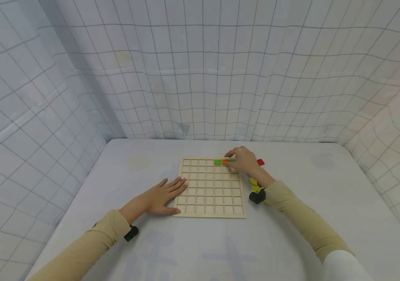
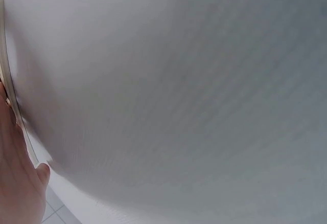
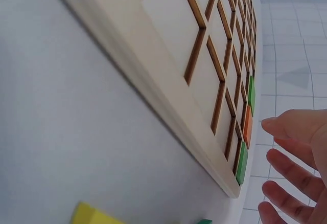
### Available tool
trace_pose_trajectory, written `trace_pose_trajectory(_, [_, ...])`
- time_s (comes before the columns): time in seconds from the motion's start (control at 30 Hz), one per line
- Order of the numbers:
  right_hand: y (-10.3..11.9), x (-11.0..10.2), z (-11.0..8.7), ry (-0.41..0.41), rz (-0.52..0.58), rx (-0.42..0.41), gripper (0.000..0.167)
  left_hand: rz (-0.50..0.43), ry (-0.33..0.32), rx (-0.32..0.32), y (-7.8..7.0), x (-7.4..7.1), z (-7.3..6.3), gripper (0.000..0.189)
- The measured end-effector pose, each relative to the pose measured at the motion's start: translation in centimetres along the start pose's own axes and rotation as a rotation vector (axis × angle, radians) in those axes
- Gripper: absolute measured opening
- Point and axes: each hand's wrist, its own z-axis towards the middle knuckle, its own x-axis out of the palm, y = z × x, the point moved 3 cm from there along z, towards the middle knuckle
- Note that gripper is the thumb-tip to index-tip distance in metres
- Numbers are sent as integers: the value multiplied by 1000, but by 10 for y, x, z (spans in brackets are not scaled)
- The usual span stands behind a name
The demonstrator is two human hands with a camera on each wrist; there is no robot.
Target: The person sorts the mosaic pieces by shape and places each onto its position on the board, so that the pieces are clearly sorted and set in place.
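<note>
A wooden grid board [image 1: 208, 215] with square cells lies flat on the white table. My left hand [image 1: 163, 197] rests on its left edge with fingers spread; in the left wrist view only part of that hand [image 2: 20, 175] shows beside the board's rim. Over the far right corner is my right hand [image 1: 245, 160], its fingers loosely bent and apart, with nothing between them in the right wrist view. Below those fingers, a green tile [image 3: 251, 95], an orange tile [image 3: 248, 126] and another green tile [image 3: 241, 163] sit side by side in the far row.
Right of the board, partly behind the right forearm, lie yellow pieces [image 1: 255, 186]. A red tile [image 1: 260, 162] lies farther back, beyond the right wrist. White cloth with a dark grid pattern [image 1: 217, 97] hangs behind the table and along both sides.
</note>
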Motion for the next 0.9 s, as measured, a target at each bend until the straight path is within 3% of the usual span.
trace_pose_trajectory(0.9, [-50, -30, -32, -95, -6, 76, 27, -1, -6, -1, -3, -3, -1, 85])
